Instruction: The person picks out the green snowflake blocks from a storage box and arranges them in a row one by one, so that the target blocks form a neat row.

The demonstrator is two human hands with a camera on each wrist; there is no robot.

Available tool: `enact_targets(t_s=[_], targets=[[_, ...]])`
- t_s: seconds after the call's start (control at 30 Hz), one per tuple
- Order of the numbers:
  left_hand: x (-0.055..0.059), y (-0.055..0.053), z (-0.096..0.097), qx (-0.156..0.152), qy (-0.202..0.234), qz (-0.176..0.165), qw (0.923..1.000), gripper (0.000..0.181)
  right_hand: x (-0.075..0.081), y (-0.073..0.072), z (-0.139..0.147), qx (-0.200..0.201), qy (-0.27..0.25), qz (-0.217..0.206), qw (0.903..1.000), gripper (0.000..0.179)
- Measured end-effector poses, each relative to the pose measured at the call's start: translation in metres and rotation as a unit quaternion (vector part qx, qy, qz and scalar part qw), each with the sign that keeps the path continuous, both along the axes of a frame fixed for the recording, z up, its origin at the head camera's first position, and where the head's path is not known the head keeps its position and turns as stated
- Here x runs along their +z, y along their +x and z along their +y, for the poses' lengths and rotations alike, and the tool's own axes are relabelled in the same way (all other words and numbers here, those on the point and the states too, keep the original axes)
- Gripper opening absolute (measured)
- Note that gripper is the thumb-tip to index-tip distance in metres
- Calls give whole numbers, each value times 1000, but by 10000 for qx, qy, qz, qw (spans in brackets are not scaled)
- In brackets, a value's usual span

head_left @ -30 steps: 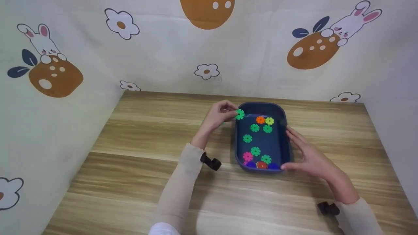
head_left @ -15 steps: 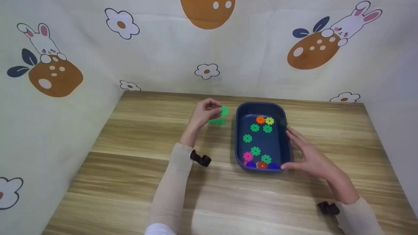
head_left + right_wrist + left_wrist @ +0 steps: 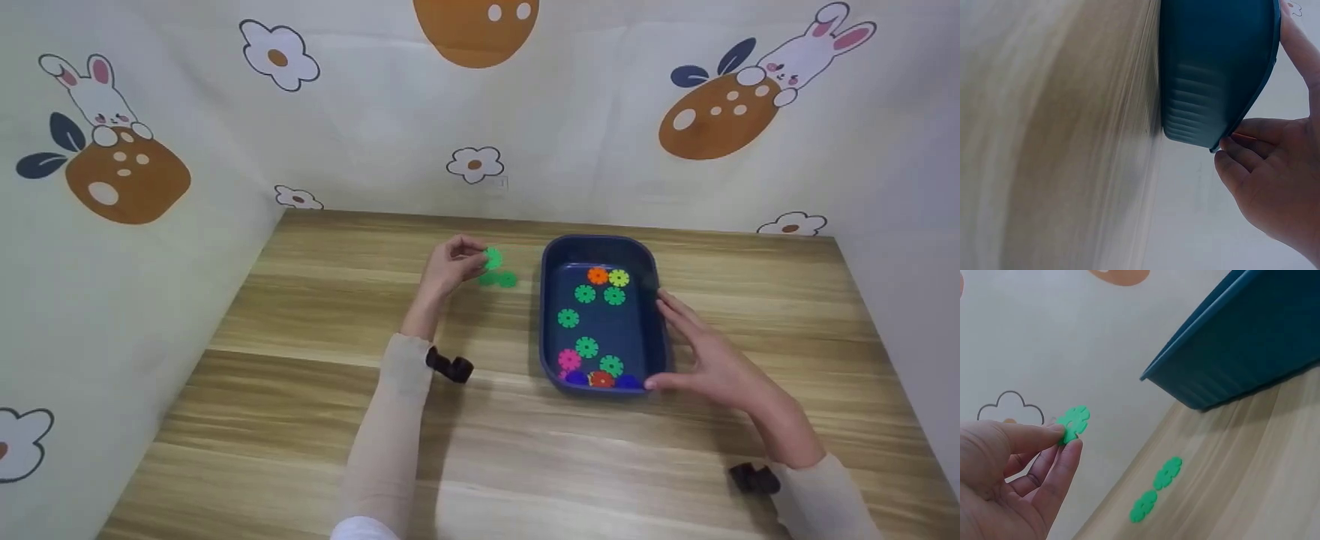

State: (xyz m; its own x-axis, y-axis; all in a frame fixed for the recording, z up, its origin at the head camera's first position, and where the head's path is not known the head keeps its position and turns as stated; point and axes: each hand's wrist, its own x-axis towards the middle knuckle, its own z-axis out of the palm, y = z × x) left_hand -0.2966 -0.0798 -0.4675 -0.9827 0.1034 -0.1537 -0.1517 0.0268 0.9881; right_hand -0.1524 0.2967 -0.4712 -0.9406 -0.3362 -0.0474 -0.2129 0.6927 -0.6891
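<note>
My left hand (image 3: 451, 266) pinches a green notched interlocking disc (image 3: 1075, 423) between thumb and fingers, raised over the table left of the bin. Below it, two more green discs (image 3: 1168, 473) lie flat on the wood, side by side. The dark blue rectangular bin (image 3: 541, 315) stands upright on the table. My right hand (image 3: 712, 364) spans its right side, thumb at the near corner and fingers along the wall; the right wrist view shows fingertips touching the rim. Inside, loose discs are scattered: green ones (image 3: 586, 347), an orange one (image 3: 598, 276), a yellow one (image 3: 619, 277) and a pink one (image 3: 569, 359).
Blue and red discs (image 3: 601, 379) crowd the bin's near end. The wood-grain table (image 3: 300, 315) ends at a cloth backdrop (image 3: 375, 135) printed with rabbits and flowers, which also rises on both sides. A black camera mount (image 3: 450, 366) juts from the left sleeve.
My left hand, with the green disc in it, has moved left from the bin's far left corner to above the two discs on the table. The right hand and bin have stayed put.
</note>
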Motion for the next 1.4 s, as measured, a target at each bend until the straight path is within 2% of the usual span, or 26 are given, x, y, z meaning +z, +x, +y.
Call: enact_targets(t_s=[0.17, 0.47, 0.73, 1.1, 1.4], targets=[[-8, 0, -5, 189, -273, -134, 9994, 22, 0, 0, 0, 0, -19, 16, 10000, 112], [-21, -4, -12, 318, -593, 0, 9977, 20, -1, 0, -1, -42, 14, -70, 10000, 112], [-28, -4, -18, 446, -716, -3, 9964, 24, 0, 0, -1, -56, 22, -109, 9999, 112], [-36, -7, -21, 596, -1042, -143, 9927, 21, 1, 1, -1, -16, -1, -43, 10000, 113], [-43, -10, -21, 701, -1350, -93, 9883, 17, 0, 1, -1, -45, 30, -64, 10000, 113]])
